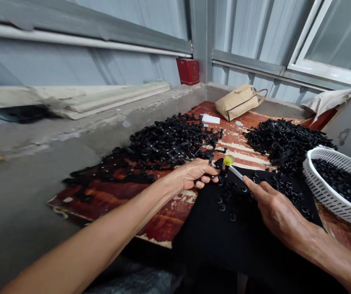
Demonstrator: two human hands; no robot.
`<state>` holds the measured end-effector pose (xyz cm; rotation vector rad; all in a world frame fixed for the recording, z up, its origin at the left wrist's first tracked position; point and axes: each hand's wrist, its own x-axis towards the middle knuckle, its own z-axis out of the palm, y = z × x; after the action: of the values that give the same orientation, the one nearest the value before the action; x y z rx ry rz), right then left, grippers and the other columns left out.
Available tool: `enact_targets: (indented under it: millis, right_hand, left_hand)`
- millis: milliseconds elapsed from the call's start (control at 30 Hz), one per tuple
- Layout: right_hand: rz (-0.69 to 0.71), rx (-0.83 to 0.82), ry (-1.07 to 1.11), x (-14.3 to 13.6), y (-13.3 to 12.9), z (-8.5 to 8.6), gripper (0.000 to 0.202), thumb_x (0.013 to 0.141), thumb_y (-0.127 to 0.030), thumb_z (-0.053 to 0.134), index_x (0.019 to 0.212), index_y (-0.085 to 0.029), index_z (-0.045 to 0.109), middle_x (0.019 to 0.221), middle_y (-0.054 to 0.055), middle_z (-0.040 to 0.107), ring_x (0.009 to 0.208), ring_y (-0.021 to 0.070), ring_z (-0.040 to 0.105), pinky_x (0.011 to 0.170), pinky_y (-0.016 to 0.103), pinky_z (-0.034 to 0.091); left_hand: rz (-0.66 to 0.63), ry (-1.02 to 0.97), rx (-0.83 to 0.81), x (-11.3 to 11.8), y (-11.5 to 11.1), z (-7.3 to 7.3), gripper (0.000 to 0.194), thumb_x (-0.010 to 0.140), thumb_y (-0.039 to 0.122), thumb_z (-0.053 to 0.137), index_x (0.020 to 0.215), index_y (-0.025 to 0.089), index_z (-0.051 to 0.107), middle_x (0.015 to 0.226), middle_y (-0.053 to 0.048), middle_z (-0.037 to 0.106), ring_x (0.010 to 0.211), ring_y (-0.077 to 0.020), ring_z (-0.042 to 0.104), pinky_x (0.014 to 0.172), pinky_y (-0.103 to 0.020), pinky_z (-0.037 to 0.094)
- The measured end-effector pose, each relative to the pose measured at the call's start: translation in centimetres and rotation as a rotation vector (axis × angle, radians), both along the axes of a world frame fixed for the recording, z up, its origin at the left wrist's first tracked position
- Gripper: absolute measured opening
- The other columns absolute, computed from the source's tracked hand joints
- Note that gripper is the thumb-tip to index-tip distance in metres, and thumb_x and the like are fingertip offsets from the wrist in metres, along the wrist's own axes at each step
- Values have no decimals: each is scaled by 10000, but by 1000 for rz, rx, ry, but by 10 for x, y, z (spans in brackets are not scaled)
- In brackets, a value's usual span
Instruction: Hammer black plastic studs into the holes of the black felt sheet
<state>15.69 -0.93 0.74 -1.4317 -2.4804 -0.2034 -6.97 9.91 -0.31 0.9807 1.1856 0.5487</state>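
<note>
My right hand [272, 206] is wrapped round the metal handle of a small mallet [236, 172] with a yellow head. The head is just to the right of my left fingertips, over a black cloth [190, 228]. In my closed left hand [198, 173] is a small black plastic part [211, 159], mostly hidden by the fingers. Several round black pieces [221, 203] lie on the cloth below my hands, and more small black parts [285, 188] are scattered near my right hand.
A large heap of black parts [169, 139] spreads at the left of the worn red table [117, 200]. Another black heap [285, 139] is at the right, beside a white plastic basket [328, 183] of small black pieces. A beige bag [236, 102] and red box [188, 71] stand behind.
</note>
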Motion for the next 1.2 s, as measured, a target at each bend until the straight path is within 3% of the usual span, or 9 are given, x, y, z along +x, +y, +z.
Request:
enact_targets:
  millis: [133, 300, 467, 600, 733, 900, 1067, 1133, 1200]
  right_hand:
    - [70, -21, 210, -2, -4, 5, 707, 831, -6, 351, 1525, -114, 272, 863, 63, 594, 585, 113, 589, 577, 225, 555]
    - [41, -152, 192, 0, -1, -2, 700, 783, -17, 341, 1462, -182, 396, 773, 33, 552, 551, 159, 531, 522, 269, 527]
    - [5, -134, 259, 0, -2, 0, 711, 864, -39, 302, 1546, -203, 187, 909, 66, 559, 571, 141, 531, 546, 255, 513]
    - [-19, -187, 178, 1, 0, -2, 720, 776, 3, 352, 1477, -162, 375, 810, 49, 562, 526, 139, 513, 512, 254, 489]
    - [-36, -168, 225, 4, -2, -5, 753, 830, 4, 318, 1546, -190, 192, 945, 92, 602, 603, 162, 567, 560, 279, 525]
    - [-23, -218, 154, 8, -2, -9, 680, 780, 3, 349, 1449, -102, 414, 814, 76, 587, 503, 157, 542, 484, 274, 501]
    - [-23, -171, 178, 2, 1, -6, 652, 820, -24, 295, 1463, -89, 383, 864, 96, 629, 495, 163, 549, 498, 306, 535]
    - [4, -169, 185, 3, 1, -2, 601, 838, -47, 303, 1418, -100, 451, 895, 103, 666, 572, 180, 608, 572, 323, 573]
    - [-5, -129, 230, 13, -5, 0, 544, 890, -92, 320, 1418, -130, 442, 1035, 121, 685, 808, 205, 681, 752, 348, 589]
  left_hand:
    - [10, -3, -6, 0, 0, 0, 258, 625, 133, 730, 687, 171, 482, 512, 4, 587, 355, -10, 268, 354, -122, 137]
    - [26, 17, -18, 0, 0, -1, 227, 650, 98, 710, 674, 161, 493, 509, -4, 593, 348, -8, 274, 346, -121, 146]
    - [28, 18, -29, 0, 1, -2, 243, 661, 91, 717, 652, 160, 484, 513, -12, 600, 348, -8, 289, 344, -118, 153]
    - [25, 30, -38, 0, 0, 0, 220, 694, 67, 681, 643, 153, 485, 505, -8, 588, 348, -10, 298, 337, -113, 154]
    - [14, 32, -43, 0, -1, 1, 211, 727, 68, 649, 630, 149, 480, 503, -9, 581, 349, -10, 301, 331, -113, 159]
    - [8, 47, -17, -2, -1, 0, 203, 707, 82, 660, 645, 151, 479, 503, 3, 574, 357, -12, 299, 336, -118, 158]
    - [-23, 114, 55, 1, -2, -4, 191, 699, 130, 667, 682, 156, 478, 542, 8, 582, 375, -16, 299, 350, -132, 175]
    - [-36, 171, 109, 2, -5, 1, 173, 710, 147, 653, 704, 158, 481, 559, 3, 591, 384, -26, 314, 352, -142, 179]
    - [-40, 253, 209, -2, -7, 11, 140, 738, 180, 630, 744, 159, 492, 594, -9, 616, 399, -40, 350, 359, -153, 195]
